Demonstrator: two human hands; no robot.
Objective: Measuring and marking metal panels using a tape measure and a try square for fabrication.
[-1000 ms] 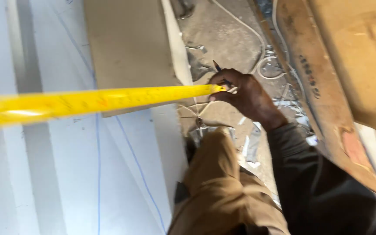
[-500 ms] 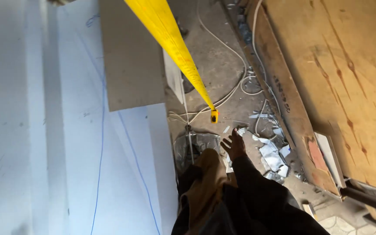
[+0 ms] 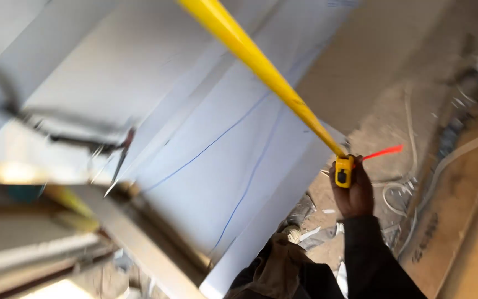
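A large white board fills the upper left and middle of the view, lying at a slant, with thin blue lines drawn along it. Its lower right edge runs down toward the person's knees and stands over a dusty concrete floor. To the right of that edge the floor is littered with white cables and pale scraps, leaving little bare ground close to the board. A brown wooden panel borders the floor on the far right. At the lower left, metal rails run beside the board's near edge; detail there is blurred.

A yellow tape measure blade crosses from the top centre down to the right, passing above the board and beyond its edge. Its end carries a yellow end piece.

The right hand, in a dark sleeve, is raised just past the board's edge, fingers closed around the end piece. A thin orange-red pencil projects from the same hand to the right.

The left hand is out of view.
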